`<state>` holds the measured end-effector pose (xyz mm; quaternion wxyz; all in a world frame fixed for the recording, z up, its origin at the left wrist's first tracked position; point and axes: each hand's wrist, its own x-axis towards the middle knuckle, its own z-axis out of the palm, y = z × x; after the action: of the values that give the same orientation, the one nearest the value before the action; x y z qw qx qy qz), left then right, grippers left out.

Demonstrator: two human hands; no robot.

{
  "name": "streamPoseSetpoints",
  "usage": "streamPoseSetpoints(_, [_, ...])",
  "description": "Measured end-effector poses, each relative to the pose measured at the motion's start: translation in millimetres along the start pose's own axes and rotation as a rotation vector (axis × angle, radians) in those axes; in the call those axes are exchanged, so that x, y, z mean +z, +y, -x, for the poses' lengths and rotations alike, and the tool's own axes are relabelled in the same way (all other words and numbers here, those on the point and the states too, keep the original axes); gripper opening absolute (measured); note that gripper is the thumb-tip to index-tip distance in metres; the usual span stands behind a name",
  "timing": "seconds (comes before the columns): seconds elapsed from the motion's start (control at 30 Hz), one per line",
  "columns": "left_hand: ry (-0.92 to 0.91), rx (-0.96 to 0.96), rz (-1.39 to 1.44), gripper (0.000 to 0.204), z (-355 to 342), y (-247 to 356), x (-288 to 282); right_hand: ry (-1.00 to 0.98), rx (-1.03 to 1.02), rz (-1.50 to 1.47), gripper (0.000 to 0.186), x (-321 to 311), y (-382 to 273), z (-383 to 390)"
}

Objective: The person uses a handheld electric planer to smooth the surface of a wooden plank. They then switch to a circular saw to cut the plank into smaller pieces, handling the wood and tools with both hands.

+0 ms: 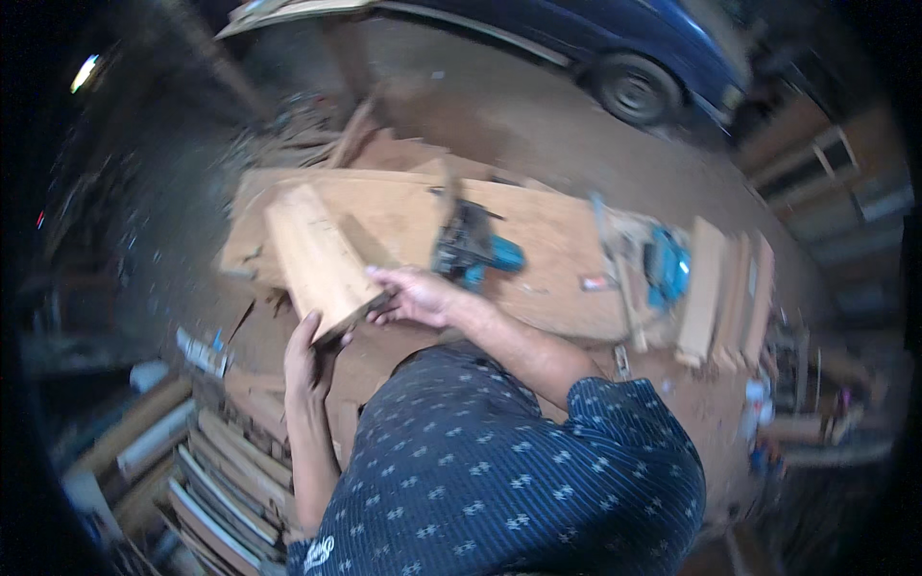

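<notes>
A thick, pale wooden board (322, 257) is held between my two hands, its far end over the workbench top (552, 240). My left hand (305, 360) grips the board's near left corner, thumb along its side. At the near right corner, my right hand (415, 296) has its fingers wrapped round the edge. Right of the board, a teal and black circular saw (475, 245) rests on the bench; its details are blurred.
A second teal power tool (666, 267) sits at the bench's right end beside several wooden boards (706, 288). Stacked timber strips (230, 470) lie at the lower left. Wood scraps (307, 134) are heaped beyond the bench. A blue vehicle (615, 48) stands at the back.
</notes>
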<state>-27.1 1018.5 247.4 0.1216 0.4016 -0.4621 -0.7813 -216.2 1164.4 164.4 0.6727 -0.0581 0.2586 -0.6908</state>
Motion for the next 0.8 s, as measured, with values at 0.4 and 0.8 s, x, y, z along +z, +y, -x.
streamPoseSetpoints(0.4, [-0.509, 0.254, -0.882, 0.057, 175, -130, 95, 0.756, -0.64, 0.755, 0.127, 19, 112, 194])
streamPoseSetpoints(0.8, [-0.063, 0.055, -1.185, 0.073, 183, -339, -139, 1.643, -0.738, 0.992, 0.102, -173, 80, 465])
